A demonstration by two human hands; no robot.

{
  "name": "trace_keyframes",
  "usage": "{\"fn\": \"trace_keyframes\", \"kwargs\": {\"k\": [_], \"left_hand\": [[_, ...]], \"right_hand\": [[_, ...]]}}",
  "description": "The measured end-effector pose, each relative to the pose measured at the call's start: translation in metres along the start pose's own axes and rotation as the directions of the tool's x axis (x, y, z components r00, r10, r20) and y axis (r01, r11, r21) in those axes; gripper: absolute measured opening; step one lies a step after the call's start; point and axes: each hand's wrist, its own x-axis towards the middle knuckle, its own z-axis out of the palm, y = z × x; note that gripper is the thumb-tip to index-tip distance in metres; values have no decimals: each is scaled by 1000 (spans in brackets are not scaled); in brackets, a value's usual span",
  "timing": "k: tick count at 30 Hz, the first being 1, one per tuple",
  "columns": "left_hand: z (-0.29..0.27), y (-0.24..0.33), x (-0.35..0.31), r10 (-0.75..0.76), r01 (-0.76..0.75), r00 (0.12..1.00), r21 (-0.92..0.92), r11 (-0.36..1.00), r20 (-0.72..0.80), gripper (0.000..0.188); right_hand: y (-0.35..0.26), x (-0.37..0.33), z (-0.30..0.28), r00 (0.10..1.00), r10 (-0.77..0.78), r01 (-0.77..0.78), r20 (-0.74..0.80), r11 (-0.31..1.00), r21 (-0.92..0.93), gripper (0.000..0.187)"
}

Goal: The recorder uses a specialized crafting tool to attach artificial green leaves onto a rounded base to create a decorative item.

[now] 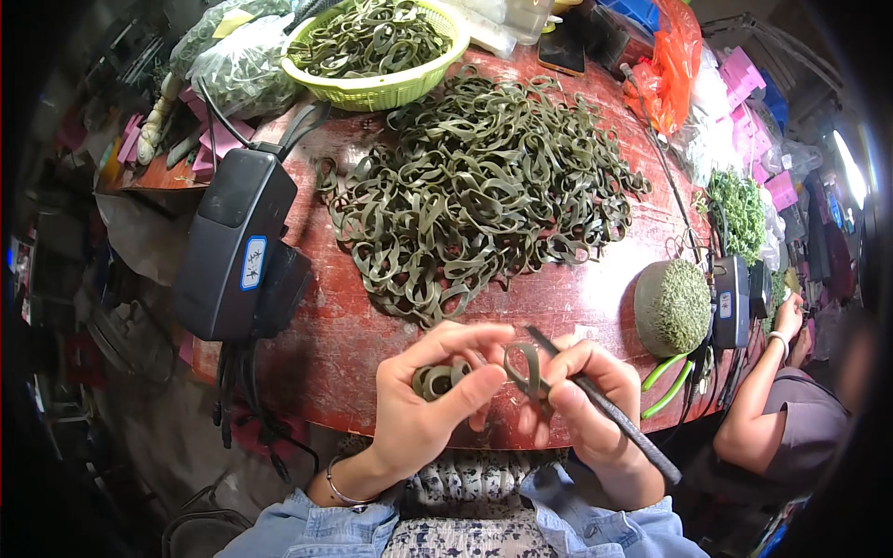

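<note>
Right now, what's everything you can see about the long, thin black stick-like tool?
The long, thin black stick-like tool slants through the grip of the right hand, at the red table: narrow end up and left, other end down and right. It looks dull and slightly rough; I can't tell its material. Only the hand clearly touches it; a flat olive-green loop is close by.
</note>
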Motion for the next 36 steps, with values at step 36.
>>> {"fn": "trace_keyframes", "kwargs": {"k": [36], "left_hand": [[29, 7, -11, 219, -318, 914, 268, 910, 342, 31]], "right_hand": [[-11, -24, -2, 793, -609, 547, 34, 685, -481, 32]]}}
